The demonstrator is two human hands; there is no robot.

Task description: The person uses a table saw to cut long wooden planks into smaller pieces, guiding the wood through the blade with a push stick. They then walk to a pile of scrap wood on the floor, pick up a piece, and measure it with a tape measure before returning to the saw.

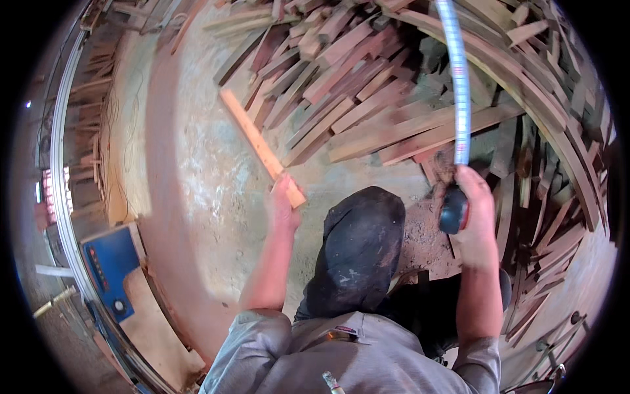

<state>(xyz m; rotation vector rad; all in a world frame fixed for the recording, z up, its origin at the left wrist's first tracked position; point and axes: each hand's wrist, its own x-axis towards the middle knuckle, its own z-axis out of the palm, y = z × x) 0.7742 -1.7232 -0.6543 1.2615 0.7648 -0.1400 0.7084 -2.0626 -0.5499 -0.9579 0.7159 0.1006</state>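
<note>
My left hand [283, 203] is closed round the near end of a short, pale orange wooden strip [252, 136], which slants up and to the left over the floor. In my right hand [476, 203] sits a dark tape measure [453, 211] with a bit of red on its case. Its whitish blade [459, 85] is drawn out and runs up past the top edge of the view, in front of the wood pile. The blade's far end is out of view. Strip and tape are apart from each other.
A big heap of wooden offcuts [354, 72] fills the far middle and right, with long curved-looking planks [558, 118] along it. My bent knee [364, 243] is between my arms. At the left stand a blue panel [111, 269] with a dial and a long metal rail [59, 164].
</note>
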